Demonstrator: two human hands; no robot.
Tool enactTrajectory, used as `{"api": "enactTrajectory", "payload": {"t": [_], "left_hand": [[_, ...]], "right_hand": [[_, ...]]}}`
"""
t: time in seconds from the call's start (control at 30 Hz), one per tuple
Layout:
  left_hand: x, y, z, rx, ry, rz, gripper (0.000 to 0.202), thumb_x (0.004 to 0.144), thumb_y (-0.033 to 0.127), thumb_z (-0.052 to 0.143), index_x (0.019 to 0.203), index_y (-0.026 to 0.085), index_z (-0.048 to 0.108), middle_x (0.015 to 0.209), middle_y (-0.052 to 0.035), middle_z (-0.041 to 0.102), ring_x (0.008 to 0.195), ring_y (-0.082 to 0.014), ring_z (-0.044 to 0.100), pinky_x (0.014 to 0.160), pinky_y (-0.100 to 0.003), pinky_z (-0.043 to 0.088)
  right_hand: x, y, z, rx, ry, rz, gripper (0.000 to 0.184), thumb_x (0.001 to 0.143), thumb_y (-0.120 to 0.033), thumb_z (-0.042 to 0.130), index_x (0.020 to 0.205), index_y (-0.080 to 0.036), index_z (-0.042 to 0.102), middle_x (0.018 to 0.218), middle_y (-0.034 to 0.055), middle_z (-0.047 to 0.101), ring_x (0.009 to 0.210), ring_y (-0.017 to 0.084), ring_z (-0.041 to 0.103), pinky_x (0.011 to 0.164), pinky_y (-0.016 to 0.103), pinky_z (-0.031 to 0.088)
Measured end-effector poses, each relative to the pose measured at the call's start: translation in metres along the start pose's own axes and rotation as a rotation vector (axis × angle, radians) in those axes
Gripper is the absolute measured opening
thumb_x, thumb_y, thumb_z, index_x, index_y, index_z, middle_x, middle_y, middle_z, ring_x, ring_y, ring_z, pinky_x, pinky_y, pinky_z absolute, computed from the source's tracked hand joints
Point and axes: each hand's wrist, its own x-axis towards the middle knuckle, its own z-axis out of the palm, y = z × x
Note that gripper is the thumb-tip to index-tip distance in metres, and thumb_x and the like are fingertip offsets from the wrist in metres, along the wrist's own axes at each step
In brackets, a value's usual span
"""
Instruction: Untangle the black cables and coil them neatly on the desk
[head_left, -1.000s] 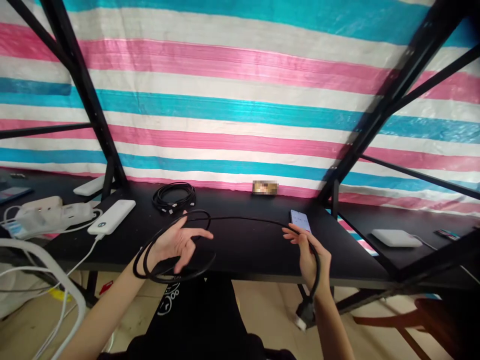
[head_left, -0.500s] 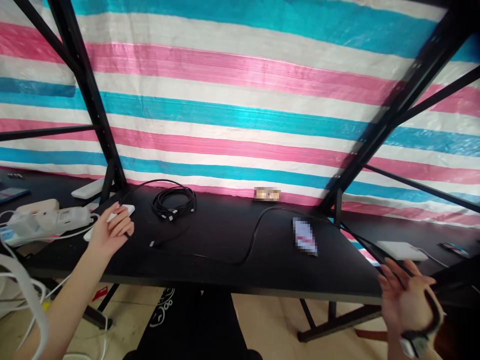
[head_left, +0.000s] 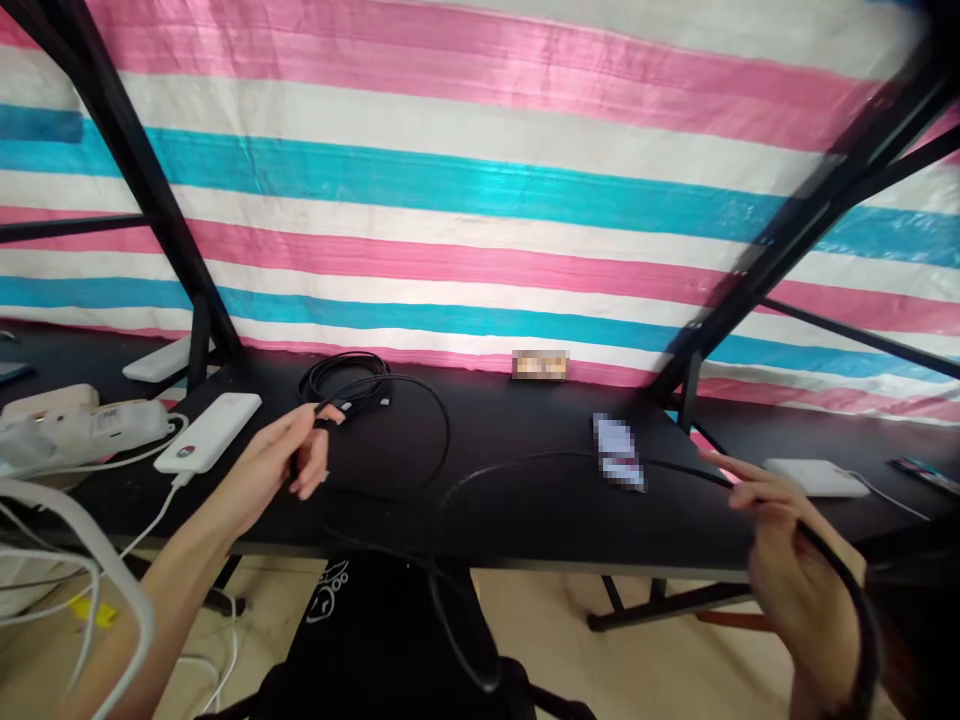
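Observation:
A long black cable (head_left: 420, 400) runs in loose loops across the black table (head_left: 525, 510), with one loop hanging off the front edge. My left hand (head_left: 289, 450) pinches the cable near one end, just in front of a coiled black cable bundle (head_left: 341, 380). My right hand (head_left: 795, 570), blurred by motion, is closed round the other stretch of the cable off the table's right front corner. A phone (head_left: 619, 452) lies on the table between my hands.
A white power bank (head_left: 210, 432) with a white lead lies left of my left hand. White power strips and cords (head_left: 75, 430) crowd the far left. Black frame struts (head_left: 142, 190) rise at both sides. Another white device (head_left: 814, 476) lies at the right. A striped tarp hangs behind.
My left hand moved right from beside the power bank and took hold of the cable. My right hand came up and inward with its stretch of cable. The cable's loops shifted on the table.

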Motion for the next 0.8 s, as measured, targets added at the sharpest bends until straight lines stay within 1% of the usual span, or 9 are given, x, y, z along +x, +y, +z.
{"api": "enactTrajectory", "payload": {"t": [0.1, 0.17, 0.23, 0.33, 0.47, 0.57, 0.63, 0.7, 0.8], "left_hand": [[0.004, 0.006, 0.029, 0.063, -0.071, 0.059, 0.028, 0.089, 0.041, 0.046, 0.095, 0.017, 0.058, 0.058, 0.0007, 0.058, 0.054, -0.0119, 0.054, 0.055, -0.023, 0.044], [0.008, 0.008, 0.045, 0.09, -0.119, 0.088, 0.03, 0.09, 0.041, 0.044, 0.093, 0.016, 0.06, 0.079, -0.005, 0.065, 0.07, -0.0142, 0.059, 0.067, -0.025, 0.046], [0.011, 0.009, 0.058, 0.112, -0.181, 0.109, 0.035, 0.091, 0.042, 0.041, 0.094, 0.015, 0.061, 0.096, -0.0088, 0.065, 0.084, -0.0184, 0.061, 0.073, -0.029, 0.047], [0.011, 0.013, 0.071, 0.198, -0.309, 0.1, 0.036, 0.091, 0.041, 0.039, 0.095, 0.015, 0.064, 0.102, -0.0092, 0.064, 0.092, -0.0202, 0.059, 0.081, -0.031, 0.046], [0.003, 0.021, 0.079, 0.221, -0.461, 0.022, 0.037, 0.093, 0.04, 0.035, 0.092, 0.016, 0.064, 0.094, -0.0073, 0.065, 0.087, -0.0185, 0.061, 0.079, -0.029, 0.046], [-0.004, 0.023, 0.081, 0.202, -0.489, -0.05, 0.034, 0.092, 0.043, 0.037, 0.108, 0.021, 0.056, 0.094, -0.0046, 0.065, 0.077, -0.0149, 0.062, 0.064, -0.024, 0.047], [-0.007, 0.022, 0.081, 0.24, -0.511, -0.075, 0.037, 0.088, 0.043, 0.045, 0.12, 0.025, 0.047, 0.098, -0.0036, 0.064, 0.064, -0.0114, 0.059, 0.052, -0.02, 0.043], [-0.009, 0.019, 0.08, 0.323, -0.534, -0.059, 0.05, 0.08, 0.041, 0.058, 0.124, 0.026, 0.041, 0.097, -0.0029, 0.064, 0.052, -0.0083, 0.053, 0.045, -0.019, 0.038], [-0.011, 0.012, 0.076, 0.46, -0.516, 0.014, 0.048, 0.076, 0.035, 0.062, 0.12, 0.023, 0.045, 0.07, 0.0042, 0.062, 0.044, -0.0076, 0.044, 0.044, -0.019, 0.034]], "right_hand": [[0.004, -0.026, 0.024, 0.128, -0.194, -0.103, 0.034, 0.094, -0.038, 0.031, 0.064, -0.023, 0.042, 0.083, 0.0099, 0.069, 0.095, 0.024, 0.064, 0.084, 0.038, 0.046], [0.004, -0.041, 0.04, 0.023, -0.304, -0.114, 0.028, 0.092, -0.026, 0.034, 0.069, -0.022, 0.049, 0.079, 0.006, 0.068, 0.076, 0.018, 0.065, 0.069, 0.028, 0.048], [0.005, -0.058, 0.053, -0.057, -0.412, -0.155, 0.02, 0.087, -0.017, 0.038, 0.076, -0.022, 0.054, 0.069, 0.0018, 0.064, 0.062, 0.014, 0.061, 0.059, 0.023, 0.045], [0.004, -0.085, 0.065, -0.007, -0.518, -0.281, 0.026, 0.079, -0.007, 0.036, 0.083, -0.022, 0.057, 0.071, 0.0004, 0.064, 0.065, 0.013, 0.062, 0.062, 0.022, 0.044], [0.001, -0.123, 0.078, -0.037, -0.54, -0.374, 0.028, 0.083, -0.007, 0.034, 0.089, -0.022, 0.057, 0.079, 0.0008, 0.064, 0.066, 0.011, 0.062, 0.055, 0.018, 0.042], [-0.001, -0.143, 0.092, -0.165, -0.484, -0.308, 0.022, 0.091, -0.024, 0.038, 0.105, -0.021, 0.054, 0.096, 0.0061, 0.061, 0.074, 0.014, 0.063, 0.042, 0.017, 0.036], [0.0, -0.15, 0.102, -0.196, -0.439, -0.269, 0.034, 0.091, -0.035, 0.04, 0.12, -0.02, 0.048, 0.106, 0.0101, 0.056, 0.083, 0.018, 0.062, 0.041, 0.018, 0.037], [0.001, -0.151, 0.11, -0.201, -0.413, -0.266, 0.045, 0.091, -0.04, 0.04, 0.131, -0.019, 0.041, 0.111, 0.0124, 0.052, 0.09, 0.021, 0.06, 0.047, 0.02, 0.044], [0.003, -0.15, 0.117, -0.18, -0.461, -0.319, 0.042, 0.09, -0.037, 0.045, 0.128, -0.021, 0.045, 0.118, 0.0128, 0.049, 0.102, 0.026, 0.053, 0.074, 0.035, 0.051]]}}
